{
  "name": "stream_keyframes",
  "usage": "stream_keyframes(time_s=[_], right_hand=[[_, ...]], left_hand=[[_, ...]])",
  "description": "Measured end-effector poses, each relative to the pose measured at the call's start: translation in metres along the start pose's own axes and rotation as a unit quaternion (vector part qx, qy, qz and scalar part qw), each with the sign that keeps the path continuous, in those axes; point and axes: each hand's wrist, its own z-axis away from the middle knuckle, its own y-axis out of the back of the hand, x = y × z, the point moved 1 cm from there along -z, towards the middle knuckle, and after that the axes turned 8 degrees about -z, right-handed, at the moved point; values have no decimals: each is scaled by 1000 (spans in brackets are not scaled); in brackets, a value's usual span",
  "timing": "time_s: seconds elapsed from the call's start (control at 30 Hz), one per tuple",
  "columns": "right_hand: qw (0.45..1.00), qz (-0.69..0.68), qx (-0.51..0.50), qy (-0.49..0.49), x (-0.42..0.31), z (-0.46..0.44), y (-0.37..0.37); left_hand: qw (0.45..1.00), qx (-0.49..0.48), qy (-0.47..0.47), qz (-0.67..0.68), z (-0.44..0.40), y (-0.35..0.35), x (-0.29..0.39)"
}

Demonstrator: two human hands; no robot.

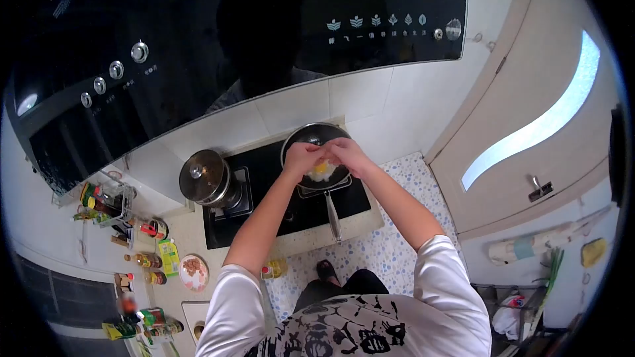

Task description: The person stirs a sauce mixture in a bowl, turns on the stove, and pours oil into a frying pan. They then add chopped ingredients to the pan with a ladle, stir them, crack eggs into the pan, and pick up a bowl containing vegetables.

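Observation:
Both hands meet over a dark frying pan [338, 178] on the right side of the hob. My left hand [304, 158] and my right hand [347, 155] are closed, fingertips together around what looks like an eggshell, mostly hidden by the fingers. Just below them, a raw egg [322, 169] with a yellow yolk and pale white lies in the pan. The pan's metal handle [333, 218] points toward my body, and neither hand touches it.
A lidded pot [206, 178] stands on the left burner of the black hob [268, 221]. A plate of chopped meat [194, 273], bottles [147, 260] and a green-yellow packet [169, 258] line the left counter. The black range hood [198, 59] overhangs the hob. A door [516, 125] is at right.

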Motion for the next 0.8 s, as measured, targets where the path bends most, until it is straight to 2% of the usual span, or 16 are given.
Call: stream_keyframes(time_s=[0.07, 0.17, 0.3, 0.4, 0.53, 0.63, 0.67, 0.8], right_hand=[[1000, 9, -7, -6, -1, -18, 5], [999, 49, -16, 1, -10, -31, 6], [981, 190, -12, 30, -6, -58, 17], [980, 192, -51, 25, 7, -75, 28], [974, 213, -71, -6, 25, -93, 40], [976, 190, -109, -14, 35, -100, 45], [974, 184, -128, -20, 39, -105, 50], [965, 183, -185, -41, 61, -128, 63]], left_hand=[[998, -14, 28, 57, -14, 3, 2], [995, -14, 70, 74, -25, 4, 12], [993, -4, 89, 78, -52, -3, -6], [989, 1, 92, 120, -54, -9, -14], [990, 40, 125, 42, -56, -16, -18], [984, 51, 153, 80, -58, -24, -27], [985, 61, 157, 26, -77, -31, -59], [979, 72, 185, -49, -63, -36, -42]])
